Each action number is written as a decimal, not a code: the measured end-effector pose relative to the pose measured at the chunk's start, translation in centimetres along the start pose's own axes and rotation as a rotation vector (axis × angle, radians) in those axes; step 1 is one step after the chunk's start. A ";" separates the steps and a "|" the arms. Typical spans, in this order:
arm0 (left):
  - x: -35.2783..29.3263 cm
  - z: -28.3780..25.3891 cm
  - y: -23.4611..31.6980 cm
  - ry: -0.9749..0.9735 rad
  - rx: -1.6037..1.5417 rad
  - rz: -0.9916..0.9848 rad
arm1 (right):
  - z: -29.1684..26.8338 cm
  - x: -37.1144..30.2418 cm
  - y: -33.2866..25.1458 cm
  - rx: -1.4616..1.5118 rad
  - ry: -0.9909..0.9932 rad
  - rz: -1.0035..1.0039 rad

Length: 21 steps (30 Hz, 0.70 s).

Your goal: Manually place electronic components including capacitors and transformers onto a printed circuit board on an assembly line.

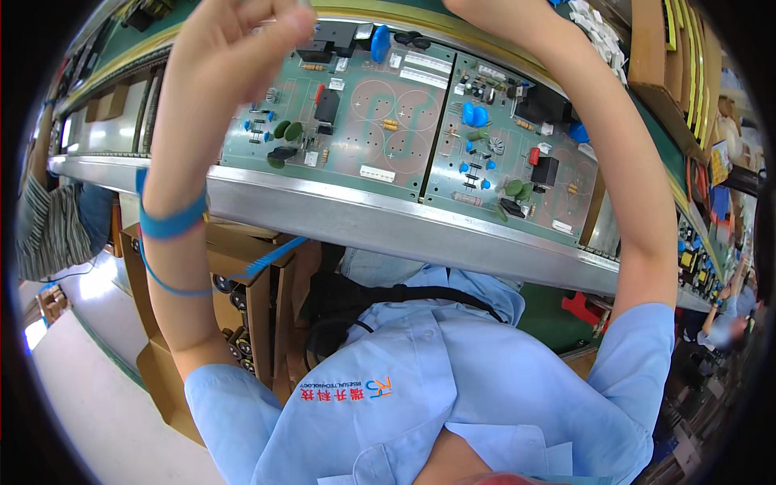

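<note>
My left hand (250,44) is raised over the left circuit board (339,174), near its far left corner. Its fingers are curled together and somewhat blurred; whatever they hold cannot be made out. A blue wrist strap (174,220) with a coiled cord (271,257) circles that wrist. My right hand (485,10) reaches past the far side of the right circuit board (440,174), and the upper edge of the picture cuts off its fingers. Both boards carry black blocks, blue discs, green capacitors and white connectors. Large printed circles show on the left board.
A metal conveyor rail (347,212) runs in front of me beneath the boards. Cardboard boxes (263,315) with round parts stand below left. White parts (600,36) are heaped at the far right beside a cardboard carton (667,85). Other people (727,327) are at both sides.
</note>
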<state>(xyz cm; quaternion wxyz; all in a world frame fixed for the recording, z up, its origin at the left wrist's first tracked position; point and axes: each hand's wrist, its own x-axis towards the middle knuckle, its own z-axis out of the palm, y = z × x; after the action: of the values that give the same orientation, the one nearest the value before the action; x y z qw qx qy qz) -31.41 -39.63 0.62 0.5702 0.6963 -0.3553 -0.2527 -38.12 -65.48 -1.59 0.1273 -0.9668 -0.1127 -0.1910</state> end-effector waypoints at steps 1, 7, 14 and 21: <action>-1.0 1.8 0.3 0.025 0.095 -0.002 | 1.2 0.4 1.2 0.003 0.004 0.016; -4.0 8.1 1.5 -0.149 0.107 -0.099 | 2.5 1.1 2.5 -0.033 0.027 -0.011; -4.0 10.9 -0.4 -0.221 0.730 0.203 | -2.7 -1.1 -1.7 0.064 0.042 0.092; -3.9 11.9 0.3 -0.233 0.971 0.291 | -6.7 -5.0 -2.0 0.253 -0.101 0.283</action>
<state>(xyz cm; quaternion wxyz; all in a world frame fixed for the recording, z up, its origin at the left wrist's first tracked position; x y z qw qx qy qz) -42.91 -43.96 -1.97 0.1674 0.7911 -0.5860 -0.0527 -45.44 -66.38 2.87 0.2676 -0.9576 -0.0050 -0.1066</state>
